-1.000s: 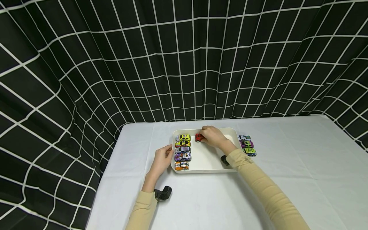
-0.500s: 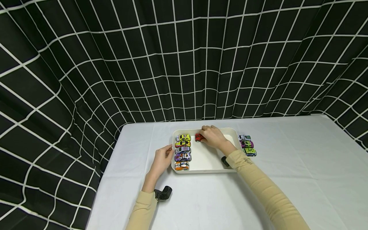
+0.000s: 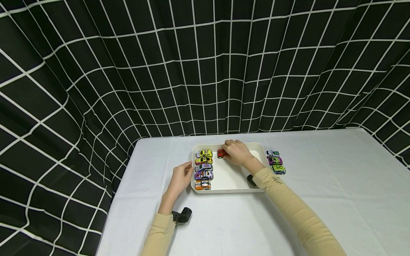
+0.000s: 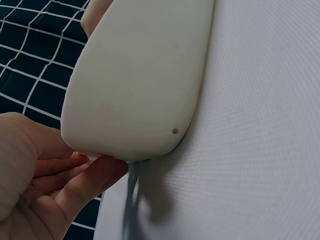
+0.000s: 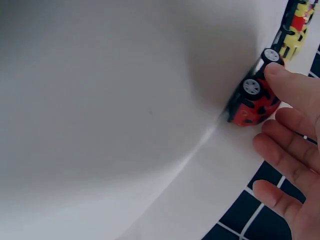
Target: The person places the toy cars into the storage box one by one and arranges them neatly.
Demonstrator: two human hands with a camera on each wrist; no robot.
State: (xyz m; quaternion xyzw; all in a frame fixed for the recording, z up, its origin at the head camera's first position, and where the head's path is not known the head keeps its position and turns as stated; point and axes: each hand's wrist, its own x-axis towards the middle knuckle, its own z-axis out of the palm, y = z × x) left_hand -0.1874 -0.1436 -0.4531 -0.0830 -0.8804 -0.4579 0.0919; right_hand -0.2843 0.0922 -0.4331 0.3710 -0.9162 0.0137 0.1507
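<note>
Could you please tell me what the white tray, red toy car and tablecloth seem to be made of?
White tray: probably plastic, satin, judging by its smooth, rounded corners. Red toy car: plastic or painted metal, fairly smooth; its red-and-black body would fit either. Tablecloth: likely woven fabric, matte, given its fine surface texture.

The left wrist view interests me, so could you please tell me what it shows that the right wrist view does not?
Only the left wrist view shows the left hand touching the white tray and a dark spot on the tray's outer wall.

Only the right wrist view shows the tray's inside, the red car under the right hand's thumb, and part of a yellow car.

Both show the tray and the dark curtain with white lines.
</note>
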